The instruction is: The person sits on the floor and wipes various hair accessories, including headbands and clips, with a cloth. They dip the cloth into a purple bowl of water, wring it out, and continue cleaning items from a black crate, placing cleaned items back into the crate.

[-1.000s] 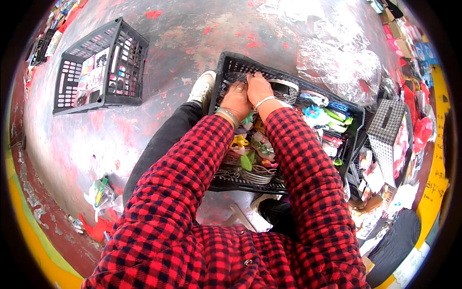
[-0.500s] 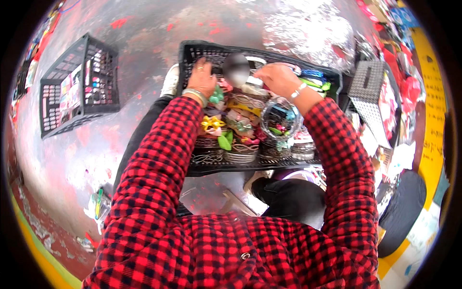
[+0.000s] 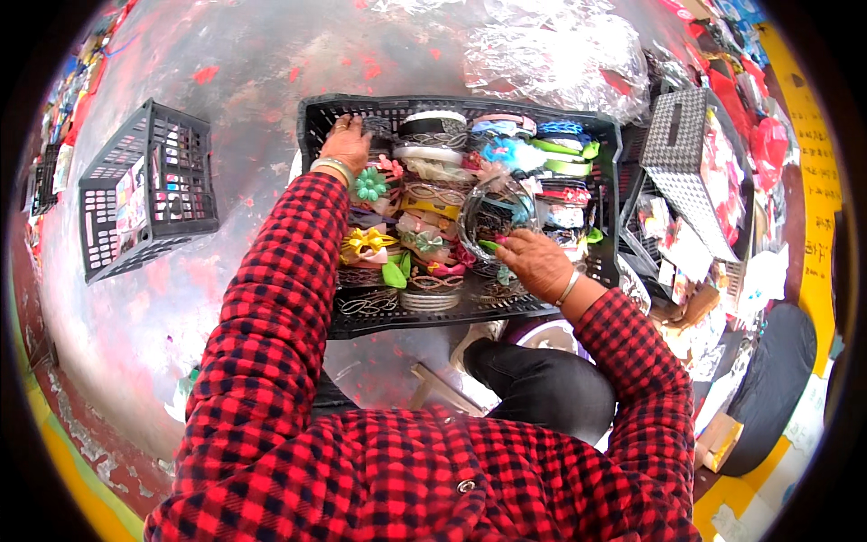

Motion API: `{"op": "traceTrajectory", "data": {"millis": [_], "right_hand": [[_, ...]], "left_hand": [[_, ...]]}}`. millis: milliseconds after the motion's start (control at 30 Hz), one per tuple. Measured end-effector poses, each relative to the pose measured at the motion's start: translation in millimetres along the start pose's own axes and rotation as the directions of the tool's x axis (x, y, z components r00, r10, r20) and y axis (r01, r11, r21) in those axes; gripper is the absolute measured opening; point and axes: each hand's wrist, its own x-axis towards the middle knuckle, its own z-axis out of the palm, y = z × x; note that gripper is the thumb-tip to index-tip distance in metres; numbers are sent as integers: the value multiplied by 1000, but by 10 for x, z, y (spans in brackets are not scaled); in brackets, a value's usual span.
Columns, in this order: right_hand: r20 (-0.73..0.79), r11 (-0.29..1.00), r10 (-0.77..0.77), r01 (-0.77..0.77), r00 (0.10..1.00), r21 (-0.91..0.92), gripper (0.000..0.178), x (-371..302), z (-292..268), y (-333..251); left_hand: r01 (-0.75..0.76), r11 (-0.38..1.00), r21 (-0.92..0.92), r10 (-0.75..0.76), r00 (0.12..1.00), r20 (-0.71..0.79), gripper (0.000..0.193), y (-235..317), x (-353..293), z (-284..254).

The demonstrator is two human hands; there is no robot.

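A black plastic crate (image 3: 316, 126) in front of me is packed with rows of headbands, some plain, some with bows and flowers. My left hand (image 3: 346, 146) reaches to its far left corner, fingers stretched over a dark coiled bunch (image 3: 379, 132) there. Closer to me, my right hand (image 3: 538, 264) has its fingers curled at the lower edge of a clear, round bundle of headbands (image 3: 466, 228). Beside the fingers shows a small green leaf shape (image 3: 489, 245). Green bands (image 3: 560, 163) and a yellow bow (image 3: 368, 242) lie among the rows.
Another black crate (image 3: 185, 181) with goods inside stands on the floor at the left. Crumpled clear plastic (image 3: 560, 63) lies beyond the headbands. To the right are a grey patterned box (image 3: 677, 135), loose packaging and a dark seat (image 3: 768, 388). My knee (image 3: 560, 388) is below the crate.
My right hand has come from the back rows toward me, onto the round bundle. My left hand remains near the far left corner. The whole view has shifted slightly.
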Motion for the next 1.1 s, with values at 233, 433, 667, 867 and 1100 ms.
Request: {"op": "traceTrajectory", "data": {"millis": [233, 433, 667, 867, 1100], "right_hand": [[6, 993, 115, -115, 993, 0, 9, 41, 50, -135], [-99, 958, 274, -263, 957, 111, 11, 20, -382, 4], [-292, 932, 350, -300, 890, 205, 31, -30, -953, 54], [-503, 953, 297, -218, 812, 211, 44, 352, -1296, 84], [-461, 975, 171, -81, 871, 209, 36, 1237, -1365, 75]], "left_hand": [[-87, 985, 150, 76, 994, 77, 40, -1, 69, 57], [-3, 996, 88, 4, 1000, -13, 43, 116, -15, -5], [-51, 992, 118, 26, 979, 203, 38, 236, 26, -163], [-171, 973, 157, 127, 958, 255, 34, 132, 36, -136], [-205, 972, 115, 157, 929, 337, 33, 83, -50, -152]]}}
